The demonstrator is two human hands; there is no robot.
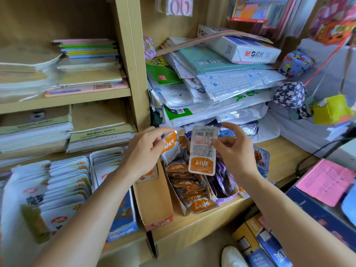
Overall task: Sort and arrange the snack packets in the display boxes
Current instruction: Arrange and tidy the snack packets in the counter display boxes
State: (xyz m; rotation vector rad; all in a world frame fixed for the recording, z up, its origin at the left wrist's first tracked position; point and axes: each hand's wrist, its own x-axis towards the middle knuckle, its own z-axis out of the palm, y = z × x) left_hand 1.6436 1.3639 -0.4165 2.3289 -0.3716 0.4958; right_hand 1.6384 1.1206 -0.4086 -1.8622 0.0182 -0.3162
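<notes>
White boxes [92,162] at far left hold upright rows of white packets [67,180]. Next on the shelf [202,224] stands a tan display box [154,199], its bare inner wall showing. Just beside it, the orange box [181,205] holds an overlapping row of orange packets [192,189]. A purple box [225,199] follows, holding purple packets [221,170].

The left grip [142,151] is raised above the tan display box and pinches a tilted packet [170,149]. The right grip [235,151] pinches an upright packet [202,151] by its edge, barcode side toward us, above the orange row. We see the two held packets close but apart.
</notes>
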